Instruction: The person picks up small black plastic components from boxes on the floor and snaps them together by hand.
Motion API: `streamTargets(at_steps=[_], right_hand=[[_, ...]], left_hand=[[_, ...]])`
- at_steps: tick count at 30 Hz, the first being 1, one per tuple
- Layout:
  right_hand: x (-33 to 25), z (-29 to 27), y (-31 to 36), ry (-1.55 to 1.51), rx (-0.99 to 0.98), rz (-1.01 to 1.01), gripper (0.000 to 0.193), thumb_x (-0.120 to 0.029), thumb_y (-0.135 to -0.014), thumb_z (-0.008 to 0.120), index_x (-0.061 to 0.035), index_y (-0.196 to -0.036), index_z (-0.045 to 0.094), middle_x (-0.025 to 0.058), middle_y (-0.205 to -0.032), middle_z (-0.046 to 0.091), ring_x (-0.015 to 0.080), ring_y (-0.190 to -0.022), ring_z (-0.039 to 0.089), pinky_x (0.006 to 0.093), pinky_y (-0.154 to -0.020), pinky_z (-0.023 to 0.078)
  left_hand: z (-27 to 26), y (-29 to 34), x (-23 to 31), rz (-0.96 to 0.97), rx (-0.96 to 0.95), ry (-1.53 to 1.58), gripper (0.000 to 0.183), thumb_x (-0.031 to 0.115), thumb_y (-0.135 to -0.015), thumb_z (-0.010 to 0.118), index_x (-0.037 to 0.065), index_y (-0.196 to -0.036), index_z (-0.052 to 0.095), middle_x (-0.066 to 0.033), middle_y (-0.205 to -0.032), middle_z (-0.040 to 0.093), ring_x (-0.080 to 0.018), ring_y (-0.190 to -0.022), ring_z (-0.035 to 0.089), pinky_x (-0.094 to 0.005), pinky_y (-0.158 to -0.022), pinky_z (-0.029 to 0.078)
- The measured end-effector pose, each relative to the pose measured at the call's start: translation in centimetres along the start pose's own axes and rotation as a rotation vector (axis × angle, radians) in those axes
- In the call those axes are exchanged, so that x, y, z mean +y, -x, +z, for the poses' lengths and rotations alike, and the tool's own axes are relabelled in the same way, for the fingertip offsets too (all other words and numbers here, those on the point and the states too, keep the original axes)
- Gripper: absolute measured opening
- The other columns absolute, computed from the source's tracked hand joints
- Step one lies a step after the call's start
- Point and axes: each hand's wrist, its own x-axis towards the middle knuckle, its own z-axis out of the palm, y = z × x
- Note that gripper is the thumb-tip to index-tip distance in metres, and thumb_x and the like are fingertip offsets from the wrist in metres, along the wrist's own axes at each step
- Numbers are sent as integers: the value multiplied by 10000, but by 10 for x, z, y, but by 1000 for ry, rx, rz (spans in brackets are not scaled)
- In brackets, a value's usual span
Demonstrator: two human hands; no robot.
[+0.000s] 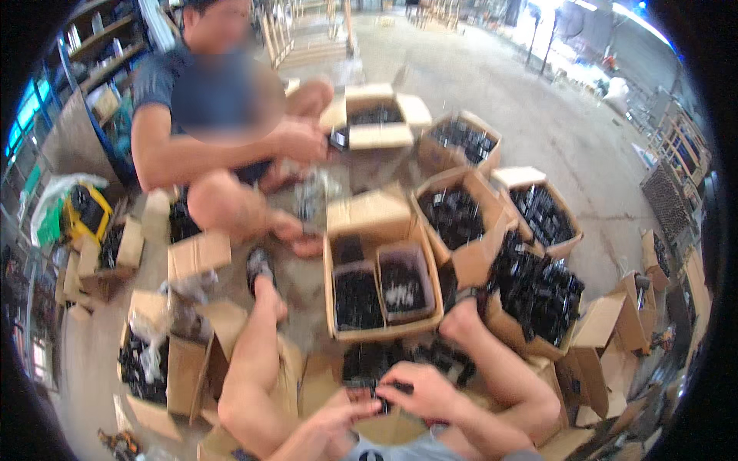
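Concrete floor (492, 84), wide, well beyond both hands. Ring of open cardboard boxes around the hands, most full of small black parts. Co-worker (223, 115) sits across, far side of the boxes, own hands busy at another carton (377, 123). Nearest big box (382, 284) just ahead of the hands, split into two compartments of black parts. Overfull box (538, 300) ahead and to the right of the right hand. Right hand (419, 392): fingers curled, pinching a small black part (382, 398). Left hand (327, 430): fingertips closed on the same part from the other side. Part sits between both hands, low centre, too blurred to identify.
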Motion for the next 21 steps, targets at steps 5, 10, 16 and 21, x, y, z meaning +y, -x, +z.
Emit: streamTargets(at_steps=[5,10,16,21], right_hand=[[3,0,-10,48,-67,-40,196,-256,-905,698,-70,-945,648,125,-839,620,341,-760,643,415,-643,523],[7,6,-31,-27,-169,-114,231,-231,-898,709,-60,-1036,641,104,-859,623,278,-783,647,377,-678,530],[96,-9,-117,-116,169,268,208,-193,-975,594,-23,-1080,653,86,-883,690,186,-818,659,328,-706,519],[182,39,-192,584,294,92,128,-156,-914,622,-48,-977,651,141,-933,697,337,-908,674,428,-782,548]], left_hand=[[4,-3,4,50,60,115,417,38,-799,813,47,-1175,632,-41,-1084,695,-153,-994,680,-318,-892,564],[-12,2,-5,149,72,157,397,19,-804,803,21,-1166,639,-80,-1112,700,-167,-1014,681,-325,-902,561],[-6,-9,2,357,231,296,387,44,-828,783,-3,-1183,636,-141,-1150,693,-229,-1054,683,-355,-937,558],[-7,-11,4,450,379,375,360,10,-842,751,-22,-1177,621,-151,-1144,692,-259,-1078,676,-382,-986,543]])
